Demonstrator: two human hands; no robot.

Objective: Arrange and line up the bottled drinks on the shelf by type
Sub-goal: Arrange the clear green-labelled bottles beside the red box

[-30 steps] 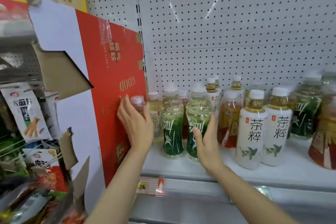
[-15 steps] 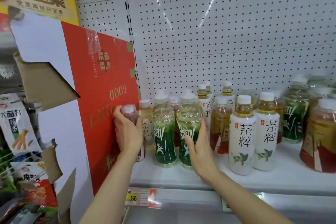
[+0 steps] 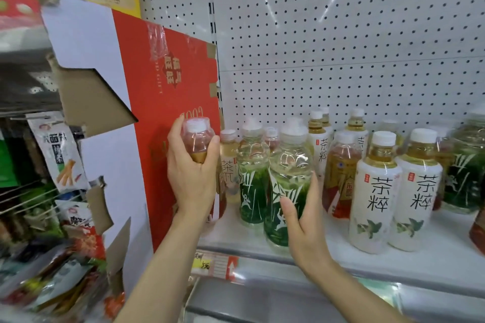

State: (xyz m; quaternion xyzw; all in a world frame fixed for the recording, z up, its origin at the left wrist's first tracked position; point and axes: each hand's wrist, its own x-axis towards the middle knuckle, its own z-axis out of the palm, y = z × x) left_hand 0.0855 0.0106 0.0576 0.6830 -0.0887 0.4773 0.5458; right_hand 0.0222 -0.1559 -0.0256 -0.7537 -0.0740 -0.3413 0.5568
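Observation:
My left hand [image 3: 193, 177] grips a red-tea bottle [image 3: 197, 139] with a white cap at the shelf's left end, against the red cardboard panel. My right hand [image 3: 301, 214] holds a green-label bottle [image 3: 287, 181] near the shelf's front edge, thumb on its front and fingers round its right side. A second green-label bottle [image 3: 252, 176] stands just left of it. Two white-label tea bottles [image 3: 376, 194] stand side by side to the right. An amber bottle with a red label [image 3: 341, 173] stands behind them.
The white shelf [image 3: 328, 249] carries more bottles at the back and far right [image 3: 464, 168]. A red and white cardboard panel [image 3: 168, 102] walls the left end. Snack packets [image 3: 56, 149] hang further left. White pegboard [image 3: 341, 34] backs the shelf. A price tag [image 3: 214, 265] sits on the front rail.
My left hand has closed round the red-tea bottle and lifted it higher. My right hand has drawn its green-label bottle forward toward the shelf's front edge.

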